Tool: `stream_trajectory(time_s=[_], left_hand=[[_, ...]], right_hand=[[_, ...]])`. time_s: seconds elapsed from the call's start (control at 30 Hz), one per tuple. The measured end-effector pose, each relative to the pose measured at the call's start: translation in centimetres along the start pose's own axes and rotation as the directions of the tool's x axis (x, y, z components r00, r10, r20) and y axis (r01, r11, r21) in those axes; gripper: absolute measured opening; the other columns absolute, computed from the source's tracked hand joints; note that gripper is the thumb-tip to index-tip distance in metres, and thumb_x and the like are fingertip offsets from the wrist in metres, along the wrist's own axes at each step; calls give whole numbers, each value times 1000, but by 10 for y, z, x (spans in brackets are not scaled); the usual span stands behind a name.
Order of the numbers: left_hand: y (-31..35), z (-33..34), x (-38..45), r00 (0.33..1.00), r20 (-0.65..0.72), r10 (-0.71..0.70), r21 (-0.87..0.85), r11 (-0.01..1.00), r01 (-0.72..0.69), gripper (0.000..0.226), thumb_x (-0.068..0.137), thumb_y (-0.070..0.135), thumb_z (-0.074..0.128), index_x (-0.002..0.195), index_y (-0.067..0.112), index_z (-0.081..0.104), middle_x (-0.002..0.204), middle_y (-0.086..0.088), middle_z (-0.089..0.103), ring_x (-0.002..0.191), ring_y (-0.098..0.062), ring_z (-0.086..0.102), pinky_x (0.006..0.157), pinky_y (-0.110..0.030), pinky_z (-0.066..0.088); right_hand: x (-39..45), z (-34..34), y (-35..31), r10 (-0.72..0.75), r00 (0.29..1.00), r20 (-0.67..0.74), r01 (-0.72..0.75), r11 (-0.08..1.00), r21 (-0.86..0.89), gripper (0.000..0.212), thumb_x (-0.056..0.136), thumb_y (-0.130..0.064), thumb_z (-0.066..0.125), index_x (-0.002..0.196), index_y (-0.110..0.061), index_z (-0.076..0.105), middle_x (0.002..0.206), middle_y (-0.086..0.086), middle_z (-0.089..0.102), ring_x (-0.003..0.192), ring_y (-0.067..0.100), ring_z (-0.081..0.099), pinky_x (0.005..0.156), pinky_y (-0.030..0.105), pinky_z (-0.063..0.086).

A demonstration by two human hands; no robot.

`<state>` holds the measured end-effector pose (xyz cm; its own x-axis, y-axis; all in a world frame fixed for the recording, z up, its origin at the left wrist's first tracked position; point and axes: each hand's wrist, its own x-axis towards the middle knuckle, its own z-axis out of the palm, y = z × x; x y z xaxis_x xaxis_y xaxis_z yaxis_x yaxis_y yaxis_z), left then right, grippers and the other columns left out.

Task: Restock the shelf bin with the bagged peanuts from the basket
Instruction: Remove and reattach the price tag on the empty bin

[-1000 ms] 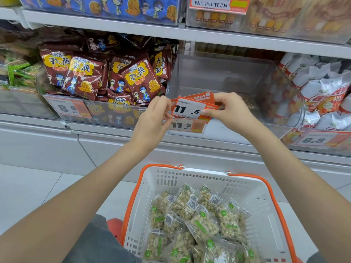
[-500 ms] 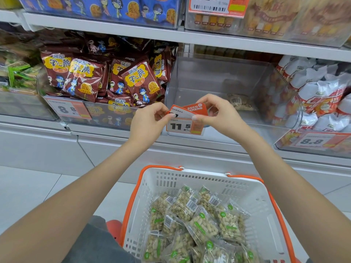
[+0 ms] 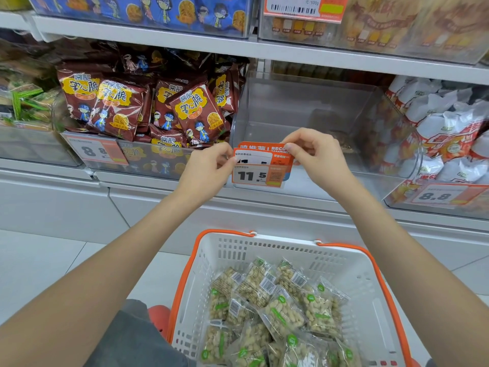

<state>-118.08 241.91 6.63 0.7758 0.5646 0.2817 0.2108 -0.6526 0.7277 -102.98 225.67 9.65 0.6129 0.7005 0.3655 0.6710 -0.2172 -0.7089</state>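
Observation:
A clear shelf bin (image 3: 312,107) at centre is nearly bare, with one small bag (image 3: 341,140) at its back right. An orange and white price card (image 3: 260,156) reading 11.5 sits half down in the bin's front holder (image 3: 259,177). My left hand (image 3: 209,168) pinches the card's left edge and my right hand (image 3: 315,152) pinches its top right corner. Below, a white basket with orange handles (image 3: 211,263) holds several clear bags of peanuts (image 3: 280,311).
Left of the bin, another bin holds several brown snack bags (image 3: 119,107) with an 8.8 tag (image 3: 92,152). To the right, white and orange bags (image 3: 444,133) fill a bin. A shelf board (image 3: 291,53) overhangs above. Pale floor tiles (image 3: 39,263) lie at left.
Both hands have lowered the price card, so it now sits partly inside the holder on the bin's front and covers part of the tag there.

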Motion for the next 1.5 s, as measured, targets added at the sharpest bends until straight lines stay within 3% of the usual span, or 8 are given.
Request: stream_trajectory(time_s=[0.23, 0.37, 0.53, 0.73, 0.93, 1.07, 1.3, 1.5], left_hand=[[8, -2, 1, 995, 41, -89, -32, 995, 90, 35, 93, 37, 54, 82, 7, 68, 87, -6, 72, 81, -21, 68, 76, -46, 56], [5, 0, 5, 971, 14, -239, -133, 962, 239, 32, 88, 33, 63, 65, 12, 57, 81, -7, 72, 83, -20, 69, 79, -44, 57], [10, 8, 9, 911, 28, -412, -324, 858, 398, 28, 86, 26, 67, 68, 14, 49, 87, -10, 71, 87, -24, 69, 77, -44, 58], [13, 12, -2, 935, -146, -323, -347, 902, 258, 19, 84, 31, 68, 75, 16, 62, 79, -4, 71, 81, -21, 69, 76, -42, 58], [10, 18, 3, 903, -64, -425, -500, 797, 340, 21, 87, 23, 67, 74, 12, 54, 87, -9, 70, 89, -20, 69, 71, -31, 59], [10, 19, 4, 916, -106, -386, -462, 835, 298, 20, 86, 22, 68, 73, 15, 54, 86, -8, 70, 87, -18, 68, 72, -33, 59], [12, 17, 7, 897, -47, -440, -522, 776, 354, 17, 85, 19, 69, 74, 17, 56, 88, -5, 68, 93, -20, 65, 81, -37, 58], [10, 17, 5, 925, -93, -368, -445, 847, 292, 18, 84, 23, 70, 73, 20, 56, 82, -5, 68, 87, -23, 67, 81, -43, 57]], right_hand=[[-3, 6, 1, -29, 999, 36, 31, 998, -61, 11, 93, -16, 58, 88, -20, 66, 82, -13, 67, 82, 10, 63, 75, 22, 48], [-3, 8, 4, -23, 999, 39, 27, 995, -97, 11, 93, -18, 58, 85, -22, 65, 86, -9, 64, 85, 12, 59, 74, 20, 45], [-3, 8, 6, 1, 998, 56, 4, 995, -98, 12, 92, -17, 59, 88, -23, 69, 90, -8, 65, 88, 14, 59, 78, 28, 48], [-4, 6, 6, 10, 999, 50, -8, 999, -49, 21, 91, -15, 61, 101, -29, 73, 90, -9, 65, 87, 6, 57, 77, 21, 47], [-7, 10, 5, -21, 1000, -3, 21, 1000, -17, 25, 90, -8, 61, 94, -30, 73, 87, -7, 65, 88, 10, 59, 82, 30, 51], [-5, 12, 4, -2, 1000, 5, 2, 999, -44, 22, 92, -12, 58, 94, -29, 73, 92, -10, 67, 92, 9, 59, 85, 31, 51], [-6, 13, 2, 42, 996, 81, -32, 992, -121, 12, 88, -21, 66, 94, -32, 67, 96, -4, 66, 85, 11, 53, 68, 9, 37], [4, 6, -9, 141, 962, 233, -112, 985, -133, 17, 88, -19, 67, 103, -27, 68, 97, -8, 63, 74, 4, 47, 62, 18, 37]])
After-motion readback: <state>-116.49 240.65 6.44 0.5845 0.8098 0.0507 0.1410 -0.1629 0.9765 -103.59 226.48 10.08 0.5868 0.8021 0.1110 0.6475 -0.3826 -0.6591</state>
